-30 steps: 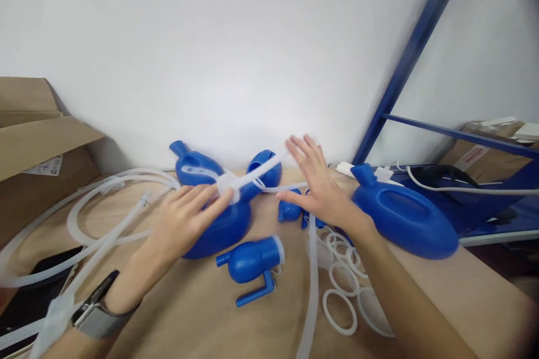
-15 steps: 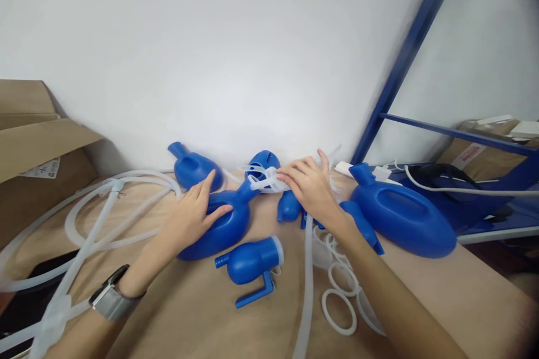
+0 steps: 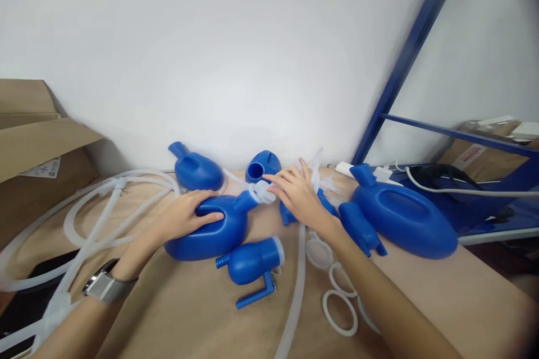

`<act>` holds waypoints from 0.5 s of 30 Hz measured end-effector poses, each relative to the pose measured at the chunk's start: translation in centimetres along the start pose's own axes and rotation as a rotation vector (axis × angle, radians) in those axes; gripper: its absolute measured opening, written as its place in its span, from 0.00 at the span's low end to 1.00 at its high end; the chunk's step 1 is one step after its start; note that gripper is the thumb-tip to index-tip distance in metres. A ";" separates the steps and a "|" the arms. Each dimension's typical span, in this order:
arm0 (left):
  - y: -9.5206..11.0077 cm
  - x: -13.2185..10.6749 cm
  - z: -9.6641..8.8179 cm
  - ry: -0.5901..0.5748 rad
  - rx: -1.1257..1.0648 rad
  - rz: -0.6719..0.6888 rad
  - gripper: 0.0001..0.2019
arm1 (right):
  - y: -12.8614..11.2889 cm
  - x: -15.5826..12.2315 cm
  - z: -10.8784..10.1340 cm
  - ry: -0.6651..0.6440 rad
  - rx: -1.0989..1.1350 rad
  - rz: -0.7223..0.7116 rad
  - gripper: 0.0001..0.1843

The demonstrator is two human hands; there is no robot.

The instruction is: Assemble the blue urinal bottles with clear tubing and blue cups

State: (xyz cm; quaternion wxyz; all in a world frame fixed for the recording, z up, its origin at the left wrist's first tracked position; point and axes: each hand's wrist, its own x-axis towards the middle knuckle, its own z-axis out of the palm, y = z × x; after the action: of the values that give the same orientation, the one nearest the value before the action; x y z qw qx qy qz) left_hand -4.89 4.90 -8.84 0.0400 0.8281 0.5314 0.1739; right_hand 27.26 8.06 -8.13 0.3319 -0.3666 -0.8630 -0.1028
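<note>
My left hand [image 3: 185, 217], with a watch on the wrist, lies curled over the top of a blue plastic bottle [image 3: 210, 233] that rests on its side on the tan table [image 3: 202, 314]. My right hand [image 3: 297, 195] pinches a translucent white connector [image 3: 261, 192] at the bottle's neck. A translucent tube [image 3: 295, 286] runs from under that hand toward me. A smaller blue pump part with a handle [image 3: 252, 265] sits just in front of the bottle.
More blue bottles stand behind [image 3: 196, 171] and to the right [image 3: 400, 214]. Coils of clear tubing [image 3: 105, 202] lie left, white rings [image 3: 340, 305] right. A cardboard box [image 3: 29, 140] is at far left, a blue shelf frame [image 3: 404, 61] at right.
My left hand slid from the tube onto the bottle's body. My right hand came down from open and raised to pinching the white connector at the bottle's neck.
</note>
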 end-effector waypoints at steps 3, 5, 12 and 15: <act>0.3 0.1 0.2 0.022 -0.008 0.014 0.34 | -0.8 -0.1 0.9 -0.015 0.003 -0.019 0.19; 0.3 0.1 0.2 0.024 -0.026 0.026 0.33 | -1.0 -0.1 0.9 -0.053 0.024 -0.013 0.20; 0.2 0.2 0.2 0.045 -0.054 0.035 0.32 | -1.2 0.4 -0.7 -0.207 0.042 -0.049 0.30; 0.3 0.2 0.2 0.041 -0.054 0.032 0.32 | -0.8 0.8 -0.7 -0.251 0.142 -0.023 0.30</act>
State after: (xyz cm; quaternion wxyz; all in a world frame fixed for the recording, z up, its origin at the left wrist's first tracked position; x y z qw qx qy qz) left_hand -4.47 4.96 -8.87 0.0484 0.8314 0.5138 0.2058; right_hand 26.64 7.60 -7.05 0.2455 -0.3423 -0.9069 0.0016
